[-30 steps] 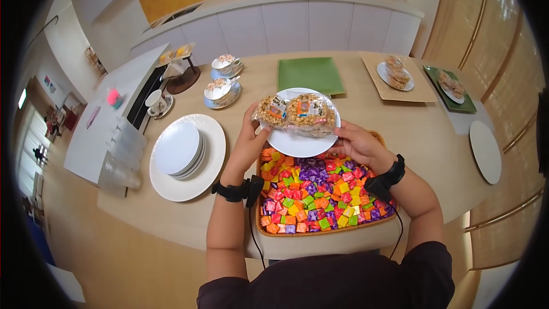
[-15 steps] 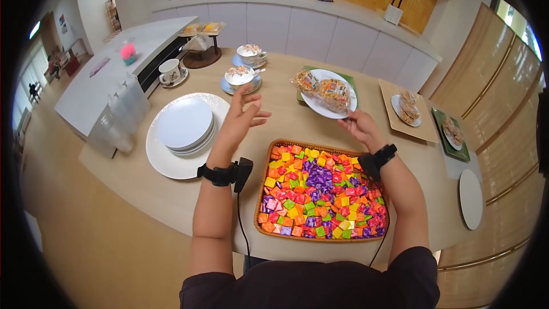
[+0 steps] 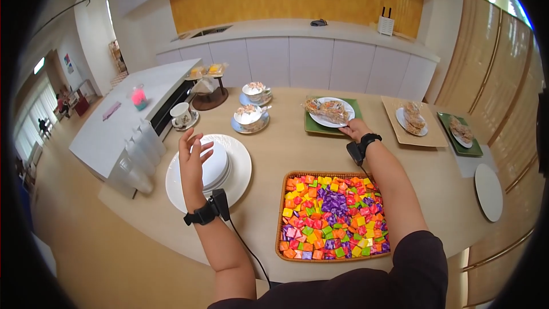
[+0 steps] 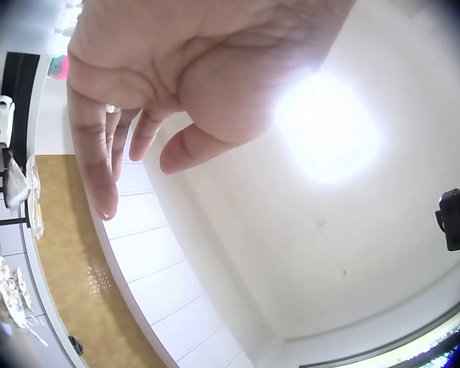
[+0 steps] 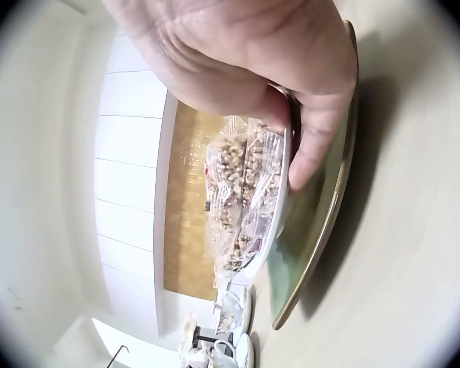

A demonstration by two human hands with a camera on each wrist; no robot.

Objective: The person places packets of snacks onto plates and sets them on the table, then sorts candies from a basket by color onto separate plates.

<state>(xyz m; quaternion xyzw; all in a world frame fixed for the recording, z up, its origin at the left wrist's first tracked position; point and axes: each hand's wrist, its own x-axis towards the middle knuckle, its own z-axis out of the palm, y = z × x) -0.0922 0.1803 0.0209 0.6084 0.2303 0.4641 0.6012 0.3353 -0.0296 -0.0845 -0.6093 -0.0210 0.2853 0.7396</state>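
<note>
My right hand (image 3: 357,130) pinches the near rim of a small white plate (image 3: 349,108), thumb above and fingers beneath. On that plate lie clear-wrapped puffed-grain snacks (image 3: 331,111). The white plate sits low over a square green plate (image 3: 313,128); in the right wrist view the fingers (image 5: 310,146) reach between the white plate's edge and the green plate (image 5: 326,230). My left hand (image 3: 193,163) is raised in the air with fingers loosely spread and holds nothing. In the head view it overlaps a stack of small white plates (image 3: 216,163) on a large white plate (image 3: 240,166).
A wicker basket (image 3: 280,217) of colourful wrapped squares stands nearest me. Two topped cups (image 3: 249,115) on saucers are at back left. Snack plates rest on a beige square tray (image 3: 434,137) and a dark green tray (image 3: 476,149) at right. Plastic cups (image 3: 137,174) line the left edge.
Both hands held the snack plate over the basket; the left hand let go and moved left. My right hand carried the plate forward and lowered it over the green plate.
</note>
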